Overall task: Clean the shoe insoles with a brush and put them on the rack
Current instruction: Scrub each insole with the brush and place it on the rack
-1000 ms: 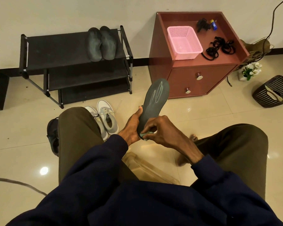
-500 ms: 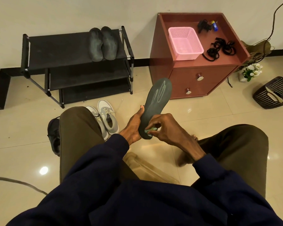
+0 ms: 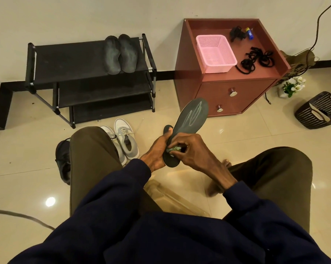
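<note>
Black shoe rack [image 3: 84, 61], left: two dark insoles [image 3: 120, 53] lie side by side on its top shelf, near the right end. Grey sneakers [image 3: 123, 140] sit on the floor in front. Left hand [image 3: 157, 151]: wrapped round the heel end of a third insole [image 3: 191, 119], held over the floor between the knees, toe tilted up and right. Right hand [image 3: 193, 151]: fingers pinched on a small greenish brush [image 3: 174, 149] pressed to the heel area. Recommended: brace firmly, brush in short strokes toward the pale-streaked toe. Red-brown cabinet [image 3: 227, 88], right, carries a pink basket [image 3: 216, 52].
</note>
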Demonstrator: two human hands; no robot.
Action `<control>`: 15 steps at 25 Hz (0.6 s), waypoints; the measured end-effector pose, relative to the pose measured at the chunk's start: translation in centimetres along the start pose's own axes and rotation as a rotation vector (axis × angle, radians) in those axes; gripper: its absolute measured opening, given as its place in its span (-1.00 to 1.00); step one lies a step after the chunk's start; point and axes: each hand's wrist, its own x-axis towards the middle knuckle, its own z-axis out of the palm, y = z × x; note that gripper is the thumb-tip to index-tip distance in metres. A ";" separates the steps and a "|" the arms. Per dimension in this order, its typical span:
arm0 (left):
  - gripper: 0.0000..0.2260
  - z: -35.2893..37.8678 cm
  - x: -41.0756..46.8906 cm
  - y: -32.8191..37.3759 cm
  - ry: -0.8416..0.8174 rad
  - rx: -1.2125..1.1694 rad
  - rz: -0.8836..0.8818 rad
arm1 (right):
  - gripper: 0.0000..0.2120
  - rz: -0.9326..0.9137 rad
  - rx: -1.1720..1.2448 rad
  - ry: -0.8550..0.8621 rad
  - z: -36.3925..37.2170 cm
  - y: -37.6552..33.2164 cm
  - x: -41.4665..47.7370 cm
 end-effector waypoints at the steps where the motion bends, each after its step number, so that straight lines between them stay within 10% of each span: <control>1: -0.60 0.1 -0.1 0.0 0.001 0.000 0.001 | -0.84 0.004 -0.031 0.067 -0.3 0.5 0.4; 6: -0.45 0.0 0.3 -0.7 -0.057 0.079 -0.029 | -0.84 0.170 -0.169 0.500 -1.9 3.6 1.0; 12: -0.60 0.0 0.1 -0.7 -0.026 0.005 -0.032 | -0.81 0.058 -0.003 0.174 -0.1 0.7 -0.5; 15: -0.52 0.1 0.1 -0.5 -0.095 0.023 -0.032 | -0.81 0.137 -0.065 0.356 -1.1 1.9 0.4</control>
